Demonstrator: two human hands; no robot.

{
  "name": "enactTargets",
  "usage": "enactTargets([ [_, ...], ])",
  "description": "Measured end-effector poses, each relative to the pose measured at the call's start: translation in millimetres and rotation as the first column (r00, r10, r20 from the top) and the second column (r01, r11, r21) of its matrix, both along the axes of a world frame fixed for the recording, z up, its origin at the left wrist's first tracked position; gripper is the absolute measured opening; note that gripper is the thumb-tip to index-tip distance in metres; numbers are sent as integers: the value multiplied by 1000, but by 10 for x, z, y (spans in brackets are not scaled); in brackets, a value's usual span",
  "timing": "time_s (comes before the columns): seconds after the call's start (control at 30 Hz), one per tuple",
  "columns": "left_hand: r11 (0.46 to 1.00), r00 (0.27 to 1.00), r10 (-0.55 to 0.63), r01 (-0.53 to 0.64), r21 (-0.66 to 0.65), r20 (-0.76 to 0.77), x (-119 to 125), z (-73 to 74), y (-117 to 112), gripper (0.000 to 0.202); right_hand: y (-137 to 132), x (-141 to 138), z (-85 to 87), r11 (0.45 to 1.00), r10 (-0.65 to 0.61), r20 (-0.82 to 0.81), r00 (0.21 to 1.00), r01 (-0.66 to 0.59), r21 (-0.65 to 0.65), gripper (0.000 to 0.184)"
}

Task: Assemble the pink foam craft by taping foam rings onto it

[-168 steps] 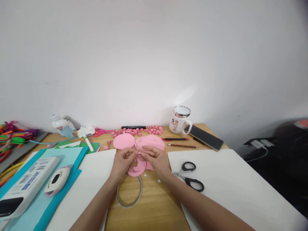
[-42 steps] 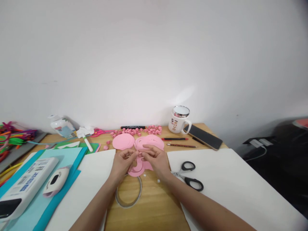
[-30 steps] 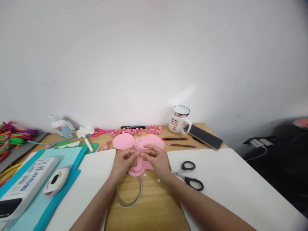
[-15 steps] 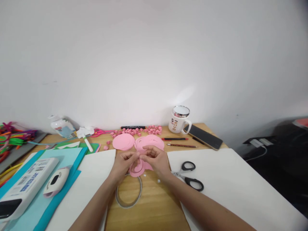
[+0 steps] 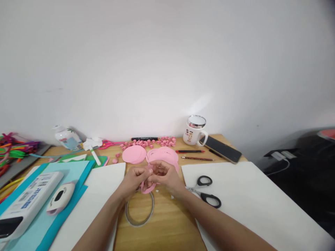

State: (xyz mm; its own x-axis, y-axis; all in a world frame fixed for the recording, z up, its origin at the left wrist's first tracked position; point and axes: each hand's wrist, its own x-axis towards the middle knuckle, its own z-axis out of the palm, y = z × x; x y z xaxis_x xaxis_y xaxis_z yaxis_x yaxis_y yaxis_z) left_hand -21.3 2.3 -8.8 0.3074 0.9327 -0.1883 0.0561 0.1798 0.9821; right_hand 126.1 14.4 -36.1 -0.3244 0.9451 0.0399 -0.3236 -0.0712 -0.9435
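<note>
Between my two hands is a curling pink paper spiral, partly hidden by the fingers. My left hand pinches it from the left, thumb and forefinger together. From the other side my right hand closes on the same paper, its fingertips touching those of the left. Just beyond the hands lie overlapping pink paper circles, with another stack of pink circles to their left. A roll of tape lies flat below my left hand. Scissors with black handles rest right of my right wrist.
Small rolled pink paper pieces lie along the wall with a black marker. At the back right are a white mug, a phone and a pencil. Blue paper sheets and white paper flank the wooden table.
The fingers of both hands have curled further round the pink paper. My right hand has turned slightly, and less of the paper's loop shows below the fingers.
</note>
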Motion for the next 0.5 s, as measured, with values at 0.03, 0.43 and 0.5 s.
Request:
enactTargets([
  [0.03, 1000, 1000, -25, 25, -10, 2, -4, 2, -5, 46, -8, -1, 15, 1000, 22, 17, 1000, -22, -2, 46],
  [0.43, 980, 983, -182, 183, -71, 31, -38, 58, -38, 41, -83, -20, 49, 993, 116, -14, 993, -116, 10, 55],
  [0.5, 981, 985, -172, 174, -80, 31, -34, 59, -44, 40, -96, -24, 62, 995, 97, -28, 995, -96, 20, 52],
])
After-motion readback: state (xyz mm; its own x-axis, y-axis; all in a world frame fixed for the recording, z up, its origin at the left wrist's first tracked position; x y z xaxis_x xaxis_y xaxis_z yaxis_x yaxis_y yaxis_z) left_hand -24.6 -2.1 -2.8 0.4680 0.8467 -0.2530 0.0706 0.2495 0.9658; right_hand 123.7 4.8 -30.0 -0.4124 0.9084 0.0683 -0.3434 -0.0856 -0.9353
